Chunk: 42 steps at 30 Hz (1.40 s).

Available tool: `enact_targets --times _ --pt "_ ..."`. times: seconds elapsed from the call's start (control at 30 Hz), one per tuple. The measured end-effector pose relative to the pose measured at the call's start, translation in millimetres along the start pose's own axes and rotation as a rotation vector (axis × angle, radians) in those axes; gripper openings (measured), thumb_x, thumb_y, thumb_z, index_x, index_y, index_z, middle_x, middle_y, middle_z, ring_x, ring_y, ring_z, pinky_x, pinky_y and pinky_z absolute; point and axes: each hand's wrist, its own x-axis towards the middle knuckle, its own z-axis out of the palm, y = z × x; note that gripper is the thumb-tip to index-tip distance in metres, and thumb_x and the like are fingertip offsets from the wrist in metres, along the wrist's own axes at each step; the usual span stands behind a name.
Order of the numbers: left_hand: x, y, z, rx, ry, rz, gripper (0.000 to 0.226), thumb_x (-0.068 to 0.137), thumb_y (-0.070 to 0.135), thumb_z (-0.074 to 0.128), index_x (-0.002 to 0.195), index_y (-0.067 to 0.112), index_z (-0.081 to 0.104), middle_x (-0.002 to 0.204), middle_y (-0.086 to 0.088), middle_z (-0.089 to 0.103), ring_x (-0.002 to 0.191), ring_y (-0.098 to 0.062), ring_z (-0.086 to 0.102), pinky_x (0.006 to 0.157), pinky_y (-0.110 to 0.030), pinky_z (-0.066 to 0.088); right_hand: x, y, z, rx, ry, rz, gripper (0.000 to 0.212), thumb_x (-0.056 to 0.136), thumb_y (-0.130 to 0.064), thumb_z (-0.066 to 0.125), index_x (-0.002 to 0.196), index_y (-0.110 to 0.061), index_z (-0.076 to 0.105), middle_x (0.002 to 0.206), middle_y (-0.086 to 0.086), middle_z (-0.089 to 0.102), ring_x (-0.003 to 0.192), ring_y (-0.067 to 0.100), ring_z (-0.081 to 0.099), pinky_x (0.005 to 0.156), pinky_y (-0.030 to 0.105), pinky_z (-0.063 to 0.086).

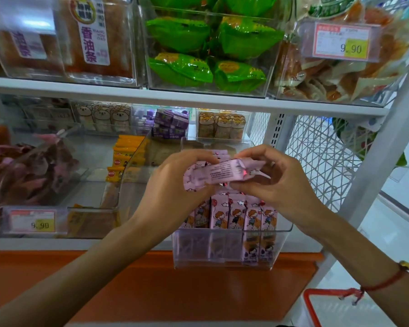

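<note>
Fingers [257, 154] around crinkly, oblong pink packets [224, 171]

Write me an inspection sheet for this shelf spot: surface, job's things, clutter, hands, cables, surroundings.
Surface: white shelf, with an orange ledge below it.
Job's things: pink packet held level above the clear bin; upright packets stand in a row inside that bin.
Clutter: orange packets in the next bin; price tag reading 9.90.
Hands: left hand and right hand each grip an end of the pink packet.
Cables: nothing seen.
Surroundings: green packets on the upper shelf; wire mesh panel at right; red basket lower right.
</note>
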Motion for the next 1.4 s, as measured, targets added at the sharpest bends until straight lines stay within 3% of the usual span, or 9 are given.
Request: enact_targets --times 0.07,0.2,0.3,0.47,0.63,0.77,0.93,1.1,1.4 --pt "1.0 -0.6 1.8 -0.013 -0.069 -0.025 0.043 0.073 0.043 0.069 0.113 0.033 0.06 0.113 0.025 0.059 0.107 0.004 0.052 0.091 -0.016 0.042 0.6 -1.0 2.9 0.006 0.017 0.007 0.045 0.062 -0.025 0.077 0.105 -0.028 0.063 0.104 -0.006 0.07 0.095 0.011 0.068 0.081 0.023 0.055" --pt "3.1 3.5 3.6 -0.629 -0.193 -0.394 0.034 0.076 0.036 0.069 0.108 0.024 0.065 0.093 0.012 0.073 0.086 -0.002 0.069 0.069 -0.01 0.052 4.5 -0.3 4.9 0.043 0.026 0.183 0.055 0.063 -0.046 0.069 0.115 -0.031 0.056 0.101 -0.011 0.07 0.09 0.005 0.068 0.074 0.02 0.056" --pt "4.0 -0.2 6.1 -0.717 -0.187 -0.501 0.038 0.072 0.038 0.07 0.108 0.026 0.064 0.092 0.012 0.074 0.086 -0.002 0.07 0.067 -0.014 0.054 4.1 4.6 6.7 0.043 -0.064 0.303 0.036 0.073 -0.04 0.065 0.105 -0.025 0.063 0.088 -0.011 0.072 0.083 0.007 0.07 0.068 0.018 0.056" --pt "6.9 -0.9 0.8 -0.67 0.013 -0.429 0.046 0.064 0.042 0.07 0.108 0.029 0.06 0.1 0.006 0.07 0.089 -0.004 0.069 0.067 -0.015 0.054 0.0 9.5 1.4 -0.124 -0.09 0.205 0.017 0.086 -0.029 0.062 0.102 -0.029 0.064 0.085 -0.013 0.071 0.079 0.001 0.067 0.067 0.013 0.052" --pt "11.5 2.0 -5.5 -0.547 0.05 -0.302 0.031 0.075 0.03 0.068 0.105 0.024 0.063 0.095 0.012 0.073 0.087 -0.003 0.07 0.069 -0.011 0.052 -16.8 20.9 -11.3 -0.487 -0.013 0.123 0.044 0.087 -0.036 0.062 0.129 -0.033 0.05 0.115 -0.015 0.058 0.095 -0.007 0.057 0.077 0.012 0.051" --pt "37.5 -5.5 0.5 -0.485 0.165 -0.265 0.031 0.08 0.015 0.07 0.108 0.02 0.058 0.103 0.004 0.07 0.092 -0.008 0.07 0.074 -0.02 0.057 -47.1 33.4 -20.9 -0.829 -0.103 0.071 0.047 0.089 -0.056 0.045 0.132 -0.039 0.041 0.126 -0.018 0.049 0.102 -0.013 0.045 0.083 0.006 0.029" --pt "94.2 -21.4 36.9 -0.286 0.071 -0.239 0.034 0.082 0.015 0.072 0.111 0.018 0.055 0.113 0.0 0.062 0.1 -0.016 0.064 0.081 -0.029 0.058 -52.4 39.4 -14.9 -1.083 -0.295 0.008 0.055 0.095 -0.052 0.019 0.131 -0.029 0.052 0.13 -0.012 0.056 0.124 0.009 0.047 0.105 0.024 0.025" --pt "135.9 -47.0 75.8 -0.003 -0.01 -0.149 0.037 0.08 0.017 0.075 0.111 0.011 0.055 0.108 -0.001 0.06 0.103 -0.018 0.057 0.085 -0.029 0.05 -49.3 41.6 -18.0 -1.044 -0.261 -0.02 0.048 0.094 -0.051 0.026 0.125 -0.031 0.057 0.121 -0.015 0.06 0.117 0.005 0.047 0.099 0.019 0.023" --pt "166.8 -64.1 104.3 0.211 -0.3 -0.04 0.049 0.083 0.02 0.072 0.127 0.009 0.055 0.13 -0.013 0.056 0.116 -0.029 0.055 0.094 -0.029 0.041 -44.5 40.5 -20.4 -1.059 -0.208 -0.093 0.04 0.09 -0.049 0.037 0.11 -0.03 0.066 0.105 -0.015 0.067 0.103 0.005 0.056 0.091 0.02 0.033"
